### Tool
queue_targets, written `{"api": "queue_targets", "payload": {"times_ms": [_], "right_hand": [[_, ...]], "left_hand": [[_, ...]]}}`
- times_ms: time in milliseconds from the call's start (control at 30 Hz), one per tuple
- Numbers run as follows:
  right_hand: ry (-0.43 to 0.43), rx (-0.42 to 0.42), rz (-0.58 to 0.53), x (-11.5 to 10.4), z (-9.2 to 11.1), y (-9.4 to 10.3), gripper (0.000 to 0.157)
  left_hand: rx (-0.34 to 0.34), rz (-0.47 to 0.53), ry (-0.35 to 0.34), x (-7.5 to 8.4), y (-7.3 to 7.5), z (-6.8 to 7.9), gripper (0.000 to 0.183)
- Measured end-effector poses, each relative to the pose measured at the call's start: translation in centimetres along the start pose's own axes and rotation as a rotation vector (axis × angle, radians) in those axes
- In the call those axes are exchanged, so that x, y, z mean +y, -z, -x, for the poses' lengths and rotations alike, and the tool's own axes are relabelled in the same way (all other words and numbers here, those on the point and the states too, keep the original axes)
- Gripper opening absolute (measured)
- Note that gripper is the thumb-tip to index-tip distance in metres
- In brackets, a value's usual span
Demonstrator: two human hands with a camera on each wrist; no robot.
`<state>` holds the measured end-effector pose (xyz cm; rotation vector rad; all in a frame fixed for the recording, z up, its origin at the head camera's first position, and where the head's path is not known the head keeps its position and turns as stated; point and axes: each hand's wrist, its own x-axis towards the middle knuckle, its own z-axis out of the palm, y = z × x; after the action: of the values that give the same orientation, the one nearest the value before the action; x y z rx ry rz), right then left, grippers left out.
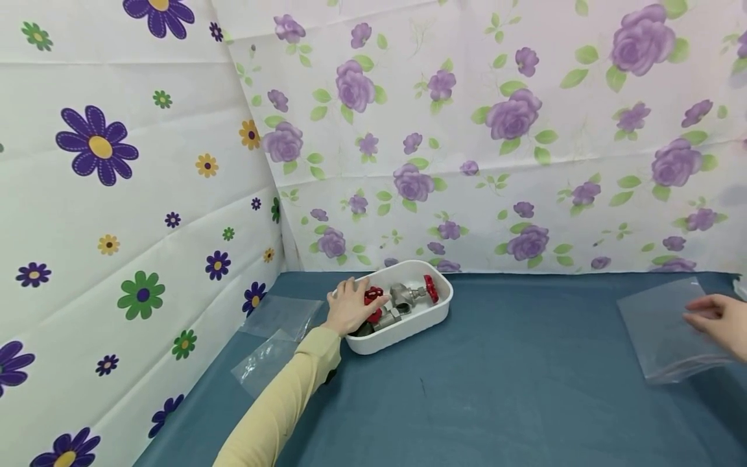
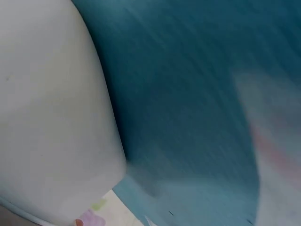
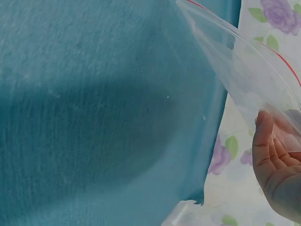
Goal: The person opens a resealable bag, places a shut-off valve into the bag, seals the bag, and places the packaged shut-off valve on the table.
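Observation:
My left hand [image 1: 350,308] lies over the left end of a white oval tray [image 1: 403,337], its fingers hooked over the rim and the thumb reaching inside. In the left wrist view the tray's outer wall [image 2: 56,108] fills the left side, with one fingertip by the rim. Inside are metal valves with red handwheels; one valve [image 1: 403,297] lies toward the right, with its handwheel [image 1: 430,288] up against the wall. Others are partly covered by the hand. On the far right, my right hand [image 3: 277,165] pinches a clear zip bag [image 3: 225,56] with a red seal line.
Two flat clear bags [image 1: 283,314] lie left of the tray on the blue tablecloth [image 1: 496,389]. A daisy-patterned sheet [image 1: 146,227] hangs at the left, and a rose-patterned sheet [image 1: 467,207] hangs behind the table. Crumpled clear plastic [image 3: 181,214] shows at the table's edge.

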<state>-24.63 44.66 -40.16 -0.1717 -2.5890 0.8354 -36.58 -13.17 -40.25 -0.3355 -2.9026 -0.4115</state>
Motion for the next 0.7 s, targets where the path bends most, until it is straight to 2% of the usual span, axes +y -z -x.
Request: {"api": "queue_targets", "payload": {"times_ms": [333, 700], "right_hand": [[0.064, -0.008, -0.014, -1.3, 0.0, -0.1, 0.013], [0.018, -0.047, -0.038, -3.0, -0.6, -0.1, 0.024]], "left_hand": [[-0.021, -0.013, -0.05, 2.6, -1.1, -1.1, 0.083], [-0.019, -0.015, -0.114, 5.4, -2.0, -2.1, 0.083]]}}
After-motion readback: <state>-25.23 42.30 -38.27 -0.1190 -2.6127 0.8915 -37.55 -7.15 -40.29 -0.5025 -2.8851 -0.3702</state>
